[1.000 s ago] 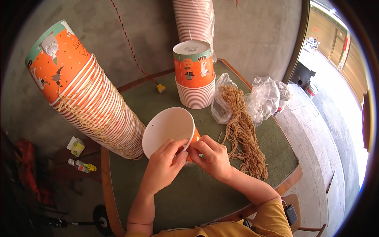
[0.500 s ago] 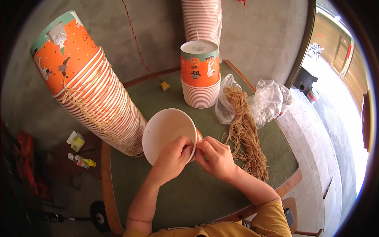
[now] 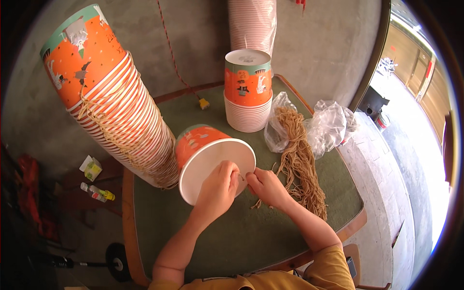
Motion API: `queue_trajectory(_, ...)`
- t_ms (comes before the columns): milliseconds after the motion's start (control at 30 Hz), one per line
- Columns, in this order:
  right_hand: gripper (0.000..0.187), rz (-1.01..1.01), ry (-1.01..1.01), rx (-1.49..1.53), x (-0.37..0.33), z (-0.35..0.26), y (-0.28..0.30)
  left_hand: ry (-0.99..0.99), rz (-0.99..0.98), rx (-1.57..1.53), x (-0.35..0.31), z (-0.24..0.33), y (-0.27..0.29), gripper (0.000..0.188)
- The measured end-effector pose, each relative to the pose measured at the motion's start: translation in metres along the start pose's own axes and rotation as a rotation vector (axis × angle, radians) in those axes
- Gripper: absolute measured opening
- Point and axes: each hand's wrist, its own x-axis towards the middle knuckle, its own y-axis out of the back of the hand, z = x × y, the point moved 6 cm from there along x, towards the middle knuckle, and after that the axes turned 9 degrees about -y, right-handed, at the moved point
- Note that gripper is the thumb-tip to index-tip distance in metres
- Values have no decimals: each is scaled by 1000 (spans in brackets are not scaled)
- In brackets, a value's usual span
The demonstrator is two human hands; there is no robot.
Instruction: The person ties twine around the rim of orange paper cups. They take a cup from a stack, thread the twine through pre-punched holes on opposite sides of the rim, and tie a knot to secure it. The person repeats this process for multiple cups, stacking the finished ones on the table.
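An orange paper bucket (image 3: pixel 203 137) with a green base lies tilted on the table, its white mouth facing me. My left hand (image 3: pixel 220 186) reaches into the mouth, its fingers closed in a pinch near the right side of the rim. Just outside that rim, my right hand (image 3: pixel 267 187) is pinched too. A short bit of tan string (image 3: pixel 242 177) shows between the fingertips of both hands, by the bucket's wall. Tan string ends (image 3: pixel 258 205) lie below my right hand. Most of the string is hidden by my fingers.
A tall leaning stack of buckets (image 3: pixel 130 111) with tan strings stands left. An upside-down stack (image 3: pixel 247 92) sits at the back, before a plastic-wrapped stack (image 3: pixel 252 24). A tan string bundle (image 3: pixel 299 164) and clear plastic bags (image 3: pixel 328 125) lie right on the green table (image 3: pixel 217 251).
The bucket has tipped and turned, so its orange outside now shows at the upper left and its mouth faces me more. Both hands stay at the rim, slightly farther apart.
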Motion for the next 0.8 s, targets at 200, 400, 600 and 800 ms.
queue_trajectory(200, 37, -227, -160, 151, 28, 61, -39, 419, -51, -399, -25, -76, -49, 6)
queue_trajectory(400, 37, -284, -287, 143, 36, 82, -43, 367, -31, -381, -39, -83, -67, 11)
queue_trajectory(600, 37, -314, -261, 115, 35, 76, -42, 277, 56, -233, -50, -77, -72, 21)
queue_trajectory(800, 37, -370, -330, 176, 33, 77, -45, 239, 84, -158, -53, -81, -73, 12)
